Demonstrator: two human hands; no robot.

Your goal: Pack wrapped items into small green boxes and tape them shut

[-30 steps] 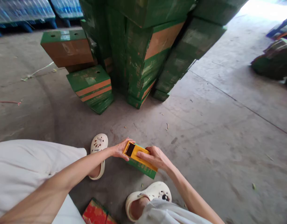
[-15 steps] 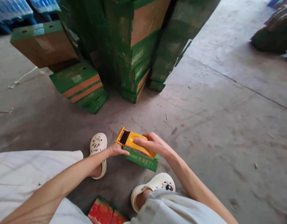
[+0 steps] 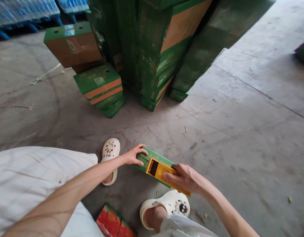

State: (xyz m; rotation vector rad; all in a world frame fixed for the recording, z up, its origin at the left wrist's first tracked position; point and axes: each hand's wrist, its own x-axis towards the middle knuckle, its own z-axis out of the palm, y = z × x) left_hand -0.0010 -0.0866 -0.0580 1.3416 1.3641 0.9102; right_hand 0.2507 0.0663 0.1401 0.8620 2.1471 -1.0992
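A small green cardboard box [image 3: 158,157] with printed lettering is between my feet, above the concrete floor or on it; I cannot tell which. My left hand [image 3: 132,156] grips its left end, thumb on the near side and fingers over the far edge. In my right hand [image 3: 186,177] is a yellow tape dispenser [image 3: 160,171], the thumb lying along its top. The dispenser slants across the near side of the box and hides part of it. Its dark front end faces my left hand.
Tall stacks of green cartons [image 3: 152,65] rise ahead, with two cartons [image 3: 99,80] jutting out at left. A red-and-green box [image 3: 112,220] lies by my white clogs [image 3: 111,151]. Blue pallets of bottles [image 3: 30,13] stand far left. Concrete floor [image 3: 240,138] stretches right.
The dispenser has moved off the top of the box to its near side, down and right. My left hand has shifted up and right on the box end. The view has turned slightly left.
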